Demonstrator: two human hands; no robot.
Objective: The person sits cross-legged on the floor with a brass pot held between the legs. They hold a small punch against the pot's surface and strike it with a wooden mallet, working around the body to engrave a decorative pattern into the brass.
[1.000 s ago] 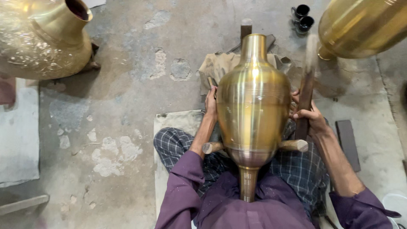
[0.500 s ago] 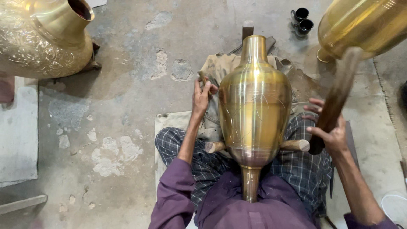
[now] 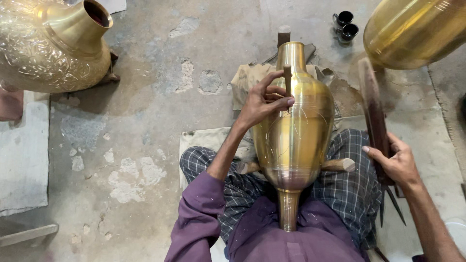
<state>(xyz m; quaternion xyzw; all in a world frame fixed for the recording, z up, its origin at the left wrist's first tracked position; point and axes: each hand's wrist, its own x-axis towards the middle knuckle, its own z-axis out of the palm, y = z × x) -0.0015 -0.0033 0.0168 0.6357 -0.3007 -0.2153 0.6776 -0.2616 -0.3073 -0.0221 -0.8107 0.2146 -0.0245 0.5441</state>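
Note:
A tall brass vase (image 3: 294, 140) lies across my lap, neck pointing away, resting on a wooden bar (image 3: 342, 165) under its lower body. My left hand (image 3: 264, 99) holds a thin chisel (image 3: 287, 82) upright, tip against the vase's shoulder. My right hand (image 3: 395, 162) grips a long dark wooden stick (image 3: 371, 109), raised to the right of the vase and blurred. Faint scratched lines show on the vase's surface.
An engraved brass pot (image 3: 53, 43) lies at the far left. Another plain brass vessel (image 3: 417, 29) sits at the top right, with two small dark cups (image 3: 345, 26) beside it. A cloth (image 3: 247, 77) lies under the vase's neck. Concrete floor, grey slab (image 3: 22, 155) at left.
My left hand moved from the vase's side onto its shoulder, chisel now set upright on it. My right hand swung the stick outward and to the right.

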